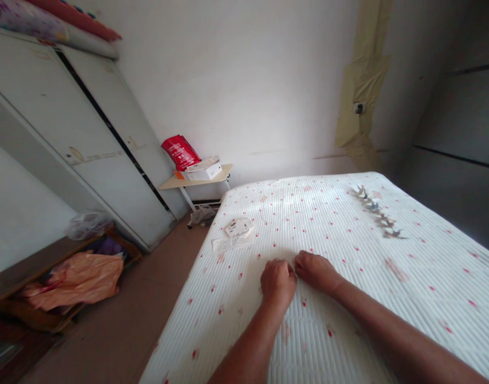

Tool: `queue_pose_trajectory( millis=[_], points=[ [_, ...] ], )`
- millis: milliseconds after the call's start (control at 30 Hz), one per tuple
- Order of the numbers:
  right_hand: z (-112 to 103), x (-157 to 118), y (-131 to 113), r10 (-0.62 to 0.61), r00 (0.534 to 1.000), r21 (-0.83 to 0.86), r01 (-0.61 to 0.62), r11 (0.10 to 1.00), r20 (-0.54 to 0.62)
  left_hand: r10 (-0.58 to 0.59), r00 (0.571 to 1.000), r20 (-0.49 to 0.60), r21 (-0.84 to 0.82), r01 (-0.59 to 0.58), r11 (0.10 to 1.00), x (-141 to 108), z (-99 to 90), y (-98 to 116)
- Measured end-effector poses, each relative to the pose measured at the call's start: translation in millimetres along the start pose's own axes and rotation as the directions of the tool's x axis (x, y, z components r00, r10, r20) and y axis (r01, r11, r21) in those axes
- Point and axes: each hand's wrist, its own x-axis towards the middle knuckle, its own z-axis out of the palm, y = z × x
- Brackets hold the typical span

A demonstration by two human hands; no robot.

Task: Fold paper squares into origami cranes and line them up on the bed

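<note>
Close together over the middle of a white mattress with small red marks are my two hands, knuckles up. My left hand is closed, its thumb side turned towards the other hand. My right hand is also closed, its fingertips pressed together right beside the left. Whatever the fingers hold, if anything, is hidden or too small to name. Beyond my left hand lie printed paper pieces, with a folded-looking paper partly over them. To the far right, several small folded paper shapes stand in a slanting row.
A small table at the back left carries a white box and a red bag. Grey cabinets stand along the left. An orange plastic bag lies on a low wooden unit. A socket is on the wall.
</note>
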Motion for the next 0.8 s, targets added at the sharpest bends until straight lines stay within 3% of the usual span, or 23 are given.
queue_pose_trajectory(
  millis=[133,467,800],
  points=[
    [1,0,1,0.018,1.0,0.03,-0.018,0.999,-0.006,-0.029,0.999,0.029,-0.009,0.029,1.0,2,0.0,-1],
    [7,1,7,0.12,0.991,0.296,-0.096,0.95,-0.064,-0.075,0.988,0.138,-0.042,0.082,0.996,11,-7.0,-2],
    [4,6,20,0.046,0.999,0.417,-0.033,0.908,-0.021,-0.075,0.988,0.132,-0.047,0.082,0.996,9,-9.6,-1]
  ],
)
